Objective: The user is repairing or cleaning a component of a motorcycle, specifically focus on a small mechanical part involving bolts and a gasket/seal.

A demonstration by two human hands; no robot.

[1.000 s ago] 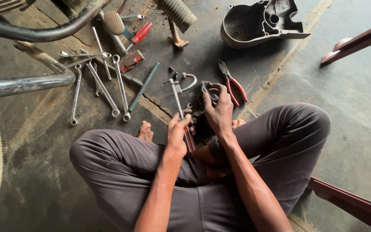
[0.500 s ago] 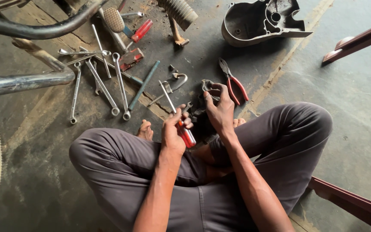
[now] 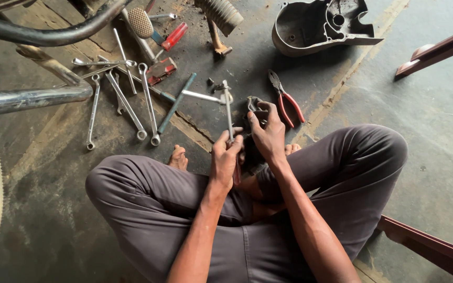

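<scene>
The small dark metal part (image 3: 255, 112) sits on the concrete floor (image 3: 53, 220) just ahead of the crossed legs, under the right hand (image 3: 268, 133), whose fingers are curled down over it in a grip. The left hand (image 3: 226, 154) is closed around a long slender steel tool with a red grip (image 3: 228, 112); its long axis runs away from the body, just left of the part. Red-handled pliers (image 3: 287, 99) lie just right of the part. Chrome spanners (image 3: 127, 99) lie farther left.
</scene>
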